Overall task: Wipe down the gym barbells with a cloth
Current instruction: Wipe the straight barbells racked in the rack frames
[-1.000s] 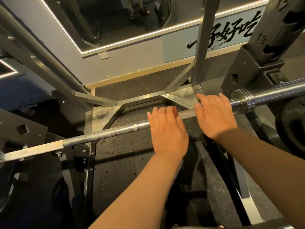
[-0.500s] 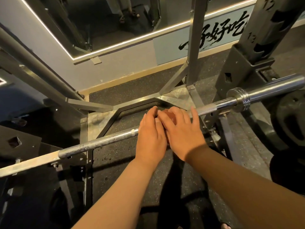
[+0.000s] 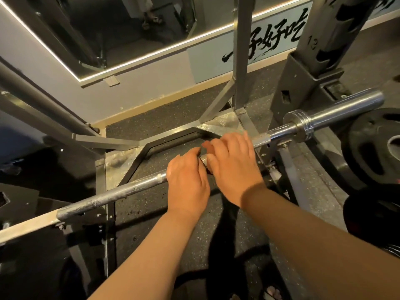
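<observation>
dark speckled rubber floor [image 3: 138, 215] under a grey steel rack frame [image 3: 240, 61], whose welded base braces spread across the middle of the view. on the far wall, a mirror edged with a light strip [image 3: 129, 29], and beside it a pale blue sign with black brush characters [image 3: 270, 42]. at right, a black perforated upright marked 13 [image 3: 303, 83]. the long silver steel barbell [image 3: 121, 191] runs diagonally from lower left to upper right above the floor; its left part meets a pale flat rail [image 3: 28, 224], and its thick polished sleeve [image 3: 337, 109] juts out past the black upright. a black round weight plate [image 3: 368, 152] sits just below that sleeve. both hands lie on the barbell's shaft near mid-frame, side by side and nearly touching. left hand [image 3: 188, 180]: fingers bent over the far side of the bar, clasping it. right hand [image 3: 233, 165]: fingers fairly straight, laid across the bar, thumb on the near side; slightly blurred.
</observation>
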Demonstrator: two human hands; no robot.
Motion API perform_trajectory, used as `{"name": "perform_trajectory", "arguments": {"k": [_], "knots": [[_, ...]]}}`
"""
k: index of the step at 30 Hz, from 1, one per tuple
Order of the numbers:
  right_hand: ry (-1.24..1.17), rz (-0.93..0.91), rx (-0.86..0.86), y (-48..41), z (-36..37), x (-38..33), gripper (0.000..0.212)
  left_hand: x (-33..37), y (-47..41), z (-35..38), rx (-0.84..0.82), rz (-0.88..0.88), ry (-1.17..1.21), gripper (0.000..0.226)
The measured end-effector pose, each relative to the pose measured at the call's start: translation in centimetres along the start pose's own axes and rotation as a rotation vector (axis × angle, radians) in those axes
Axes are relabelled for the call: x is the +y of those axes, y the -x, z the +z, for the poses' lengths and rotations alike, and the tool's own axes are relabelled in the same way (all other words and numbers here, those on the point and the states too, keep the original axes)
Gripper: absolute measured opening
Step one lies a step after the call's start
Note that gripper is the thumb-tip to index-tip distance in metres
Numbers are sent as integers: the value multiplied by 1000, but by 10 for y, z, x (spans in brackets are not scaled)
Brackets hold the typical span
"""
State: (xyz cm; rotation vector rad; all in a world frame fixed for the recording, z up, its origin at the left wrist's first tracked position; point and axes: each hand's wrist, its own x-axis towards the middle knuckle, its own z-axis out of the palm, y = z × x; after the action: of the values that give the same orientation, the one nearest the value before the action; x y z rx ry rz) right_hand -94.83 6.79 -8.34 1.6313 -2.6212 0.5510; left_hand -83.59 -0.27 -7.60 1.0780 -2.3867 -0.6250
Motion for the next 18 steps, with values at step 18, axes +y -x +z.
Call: {"name": "perform_trajectory", "arguments": {"k": [18], "knots": [[112, -1, 18, -17, -30, 79, 40, 0, 0, 13, 79, 57, -173, 36]]}}
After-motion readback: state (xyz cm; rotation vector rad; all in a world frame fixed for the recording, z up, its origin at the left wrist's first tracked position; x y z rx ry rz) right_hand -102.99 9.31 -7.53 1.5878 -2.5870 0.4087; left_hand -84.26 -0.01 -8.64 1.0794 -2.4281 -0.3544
